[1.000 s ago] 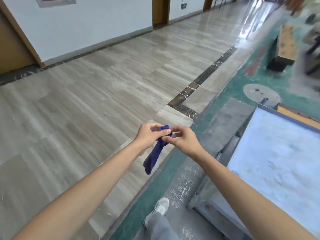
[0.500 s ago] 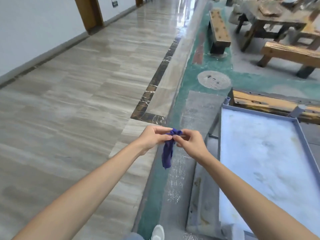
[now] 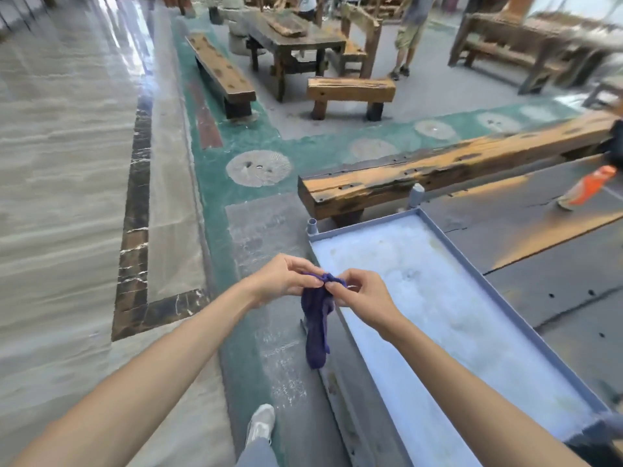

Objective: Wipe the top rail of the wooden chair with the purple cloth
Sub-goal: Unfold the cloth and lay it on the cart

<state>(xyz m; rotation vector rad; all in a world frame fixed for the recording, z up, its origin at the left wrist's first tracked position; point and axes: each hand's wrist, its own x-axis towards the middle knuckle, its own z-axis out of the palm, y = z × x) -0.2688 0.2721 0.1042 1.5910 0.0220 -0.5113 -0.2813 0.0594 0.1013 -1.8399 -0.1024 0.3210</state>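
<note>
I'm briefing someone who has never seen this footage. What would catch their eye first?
First, the two bare hands at centre, left hand and right hand, pinching a purple cloth that hangs limp between them. Just right of them lies a long grey tray with a whitish inside. Beyond it sits a heavy weathered wooden bench, with more rough wooden furniture farther back.

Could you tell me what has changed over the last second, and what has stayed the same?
The view swung right, away from the hallway wall, bringing the wooden chair and benches into sight. Both hands, left hand and right hand, still pinch the purple cloth, dangling.
</note>
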